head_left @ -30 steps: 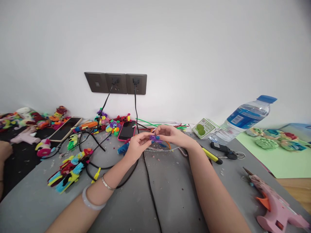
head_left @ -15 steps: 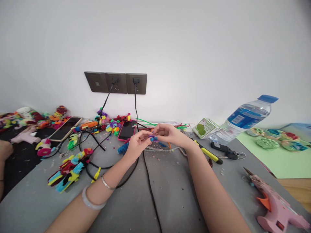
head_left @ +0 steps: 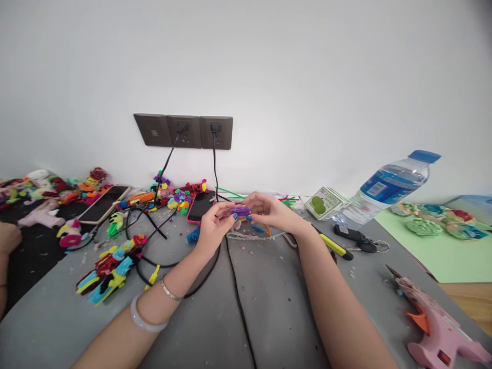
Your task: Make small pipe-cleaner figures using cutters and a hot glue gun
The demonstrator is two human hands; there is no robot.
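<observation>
A small fuzzy purple pipe-cleaner piece (head_left: 240, 210) is held up between my two hands, above the middle of the grey table. My left hand (head_left: 213, 228) pinches its left end with thumb and fingers. At its right end are the curled fingertips of my right hand (head_left: 274, 212), closed on it. Beneath the hands lie a silvery glittery pipe cleaner (head_left: 251, 237) and an orange one (head_left: 268, 230). A fuzzy blue piece (head_left: 193, 236) is beside my left wrist, partly hidden. A pink-edged phone (head_left: 200, 206) lies just behind my left hand.
Black cables (head_left: 235, 287) run from the wall sockets (head_left: 183, 131) across the table. Colourful pipe-cleaner figures (head_left: 111, 269) lie left. On the right are a yellow cutter (head_left: 333, 246), keys (head_left: 355, 237), a tilted water bottle (head_left: 388, 189) and a pink glue gun (head_left: 438, 328). Another person's hand (head_left: 8, 238) rests far left.
My fingers have drawn apart a little and the purple piece has turned, so more of it shows between them. The things on the table have stayed put.
</observation>
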